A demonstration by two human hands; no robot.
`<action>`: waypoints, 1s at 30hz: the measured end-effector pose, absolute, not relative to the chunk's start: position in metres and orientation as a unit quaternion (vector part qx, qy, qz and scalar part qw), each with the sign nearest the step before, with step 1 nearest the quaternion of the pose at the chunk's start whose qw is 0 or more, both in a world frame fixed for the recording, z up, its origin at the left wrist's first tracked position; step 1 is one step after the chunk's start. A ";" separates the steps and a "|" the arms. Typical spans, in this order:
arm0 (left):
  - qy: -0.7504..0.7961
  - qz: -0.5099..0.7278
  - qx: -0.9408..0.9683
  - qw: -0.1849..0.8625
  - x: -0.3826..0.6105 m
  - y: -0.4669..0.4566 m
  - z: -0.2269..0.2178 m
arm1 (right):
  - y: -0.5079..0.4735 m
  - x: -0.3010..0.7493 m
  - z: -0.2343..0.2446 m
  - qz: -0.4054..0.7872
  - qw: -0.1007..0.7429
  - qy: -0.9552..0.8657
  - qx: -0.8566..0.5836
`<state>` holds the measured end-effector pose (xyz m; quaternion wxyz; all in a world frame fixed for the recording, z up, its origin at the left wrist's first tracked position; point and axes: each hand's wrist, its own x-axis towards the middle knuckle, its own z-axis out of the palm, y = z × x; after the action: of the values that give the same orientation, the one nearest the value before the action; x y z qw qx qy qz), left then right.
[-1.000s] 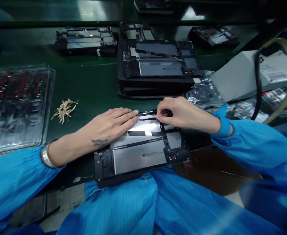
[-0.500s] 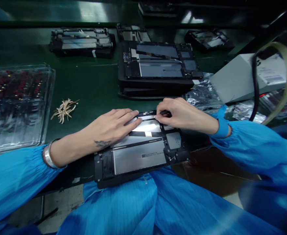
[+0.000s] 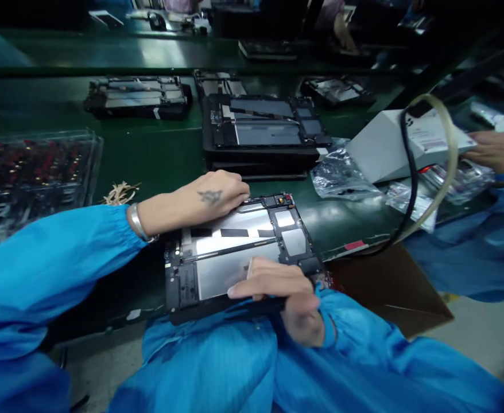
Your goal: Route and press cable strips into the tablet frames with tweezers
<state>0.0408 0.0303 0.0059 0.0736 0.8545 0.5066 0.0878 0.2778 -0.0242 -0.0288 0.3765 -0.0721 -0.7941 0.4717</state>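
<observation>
An open tablet [image 3: 243, 252], its back cover off and its silver inner plates showing, is laid at the near edge of a green table [image 3: 157, 160], partly over the person's lap. Its near edge is clamped by the right hand [image 3: 278, 287], the fingers [image 3: 252, 269] being laid flat on top of the plates while the thumb is hidden below. The far left corner is covered by the left hand [image 3: 204, 201], whose fingers are bent together at the far edge; whether that edge is gripped or only pressed cannot be told. A metal bracelet [image 3: 136, 222] is worn at the left wrist.

Just beyond the open tablet, a stack of tablets [image 3: 263, 129] is seen, and a single tablet [image 3: 138, 97] is placed farther left. A clear plastic tray [image 3: 32, 178] of small parts is set at the left, with a bundle of tan strips [image 3: 120, 194] just beside it. To the right, crumpled foil bags [image 3: 338, 175] are heaped near a grey box [image 3: 390, 146], over which a black cable [image 3: 409, 172] is looped. A co-worker's hand [image 3: 493, 150] is rested at the box's far right end.
</observation>
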 end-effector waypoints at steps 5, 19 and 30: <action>0.535 0.105 0.788 0.284 0.030 0.045 0.024 | -0.027 0.263 -0.045 0.396 0.474 -0.786 -0.038; 0.532 0.287 0.659 0.447 0.031 0.025 0.072 | 0.020 0.297 -0.022 0.099 0.322 -0.939 0.069; 0.422 0.497 0.565 0.504 0.047 -0.021 0.056 | 0.031 0.317 -0.002 0.253 0.648 -0.678 -0.238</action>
<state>0.0470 -0.0205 0.0563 0.5044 0.5654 0.4224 0.4975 0.3165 0.0310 -0.0021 0.6477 -0.2381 -0.6781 0.2528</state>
